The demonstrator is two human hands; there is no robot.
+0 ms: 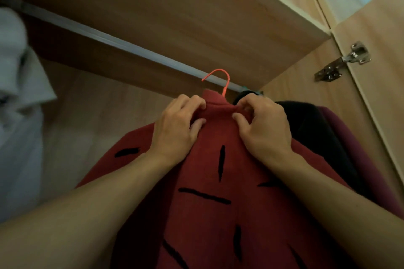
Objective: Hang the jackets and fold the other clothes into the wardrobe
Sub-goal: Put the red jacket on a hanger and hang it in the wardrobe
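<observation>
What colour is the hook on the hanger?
The hanger hook is bright orange-pink, seen best in the head view, just above the red jacket.

Your hanger [226, 87] hidden under the red jacket [209, 181] but for its hook, pale garment [19, 94] at left blurred and cropped, black garment [306, 126] half behind your right hand [264, 124]

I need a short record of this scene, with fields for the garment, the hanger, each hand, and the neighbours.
garment: red jacket with black dashes, on a hanger
hanger: orange hook at the rail; whether it sits on it cannot be told
left hand: pinches the collar, left side
right hand: pinches the collar, right side
right neighbours: black garment, then maroon garment
left neighbour: pale garment
door: open, metal hinge
</observation>
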